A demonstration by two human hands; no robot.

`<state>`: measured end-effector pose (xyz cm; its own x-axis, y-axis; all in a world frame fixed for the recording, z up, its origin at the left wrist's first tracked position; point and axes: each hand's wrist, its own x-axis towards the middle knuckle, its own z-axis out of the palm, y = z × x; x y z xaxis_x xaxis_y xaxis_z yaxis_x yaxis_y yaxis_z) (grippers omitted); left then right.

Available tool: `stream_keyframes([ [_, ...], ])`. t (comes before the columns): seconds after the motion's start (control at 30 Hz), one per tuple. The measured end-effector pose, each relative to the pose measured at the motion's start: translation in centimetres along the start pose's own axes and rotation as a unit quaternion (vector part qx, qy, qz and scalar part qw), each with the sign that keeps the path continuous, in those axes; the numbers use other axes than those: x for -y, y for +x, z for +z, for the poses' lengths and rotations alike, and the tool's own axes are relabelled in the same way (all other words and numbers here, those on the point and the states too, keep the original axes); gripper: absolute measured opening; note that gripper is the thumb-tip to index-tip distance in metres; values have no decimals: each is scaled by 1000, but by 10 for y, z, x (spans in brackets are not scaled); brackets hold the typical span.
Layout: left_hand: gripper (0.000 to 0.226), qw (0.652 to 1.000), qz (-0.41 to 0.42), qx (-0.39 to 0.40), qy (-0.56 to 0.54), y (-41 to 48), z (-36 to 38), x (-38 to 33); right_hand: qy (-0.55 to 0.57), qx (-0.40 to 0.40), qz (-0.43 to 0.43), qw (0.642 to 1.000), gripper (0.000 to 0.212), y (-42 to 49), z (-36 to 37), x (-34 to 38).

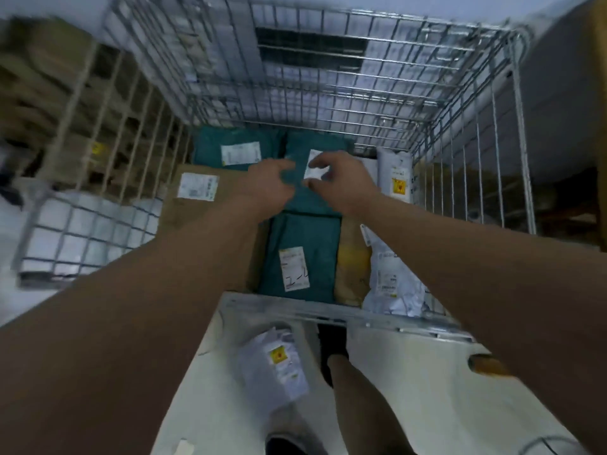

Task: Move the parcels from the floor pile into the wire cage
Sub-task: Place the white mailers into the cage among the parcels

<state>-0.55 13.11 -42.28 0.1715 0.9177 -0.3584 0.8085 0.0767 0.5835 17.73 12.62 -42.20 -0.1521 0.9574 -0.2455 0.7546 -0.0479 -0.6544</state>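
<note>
Both arms are reaching down into the wire cage [410, 103], where a teal poly mailer [308, 201] with a white label is lying flat among other parcels [300, 257]. The left hand [269, 182] and right hand [345, 182] are curling loosely over it; whether they are gripping it, I cannot tell.

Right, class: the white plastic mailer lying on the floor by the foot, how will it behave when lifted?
The white mailer looks crumpled and wrinkled, so it will probably flop and sag. Its plastic-looking skin may slip in a grip. It lies fairly flat, so it is likely light.
</note>
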Motion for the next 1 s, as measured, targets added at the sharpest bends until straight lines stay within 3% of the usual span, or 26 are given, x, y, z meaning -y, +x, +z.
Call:
stream_keyframes([
  [0.2, 53, 993, -67, -101, -3, -164, -68, 39, 32, 48, -32, 998, 34, -101, 32, 117],
  [0.33, 45, 980, -57, -189, -31, -269, -70, 74, 22, 89, -52, 994, 29, -165, 71, 157],
  [0.53, 66, 953, -97, -284, -37, -369, -7, 133, 64, 13, -151, 986, 12, -238, 144, 149],
  [0.7, 74, 955, -161, -247, -35, -408, 93, 185, 5, 57, -159, 986, 11, -269, 217, 84],
  [0.8, 75, 954, -228, -191, -37, -422, 163, 210, -50, 131, -92, 986, 18, -279, 264, 30],
  [0.9, 76, 948, -280, -135, -63, -424, 234, 237, -114, 215, -7, 970, 39, -285, 310, -22],
  [1.0, 78, 937, -319, -106, -97, -412, 302, 269, -178, 294, 3, 939, 70, -282, 359, -72],
])
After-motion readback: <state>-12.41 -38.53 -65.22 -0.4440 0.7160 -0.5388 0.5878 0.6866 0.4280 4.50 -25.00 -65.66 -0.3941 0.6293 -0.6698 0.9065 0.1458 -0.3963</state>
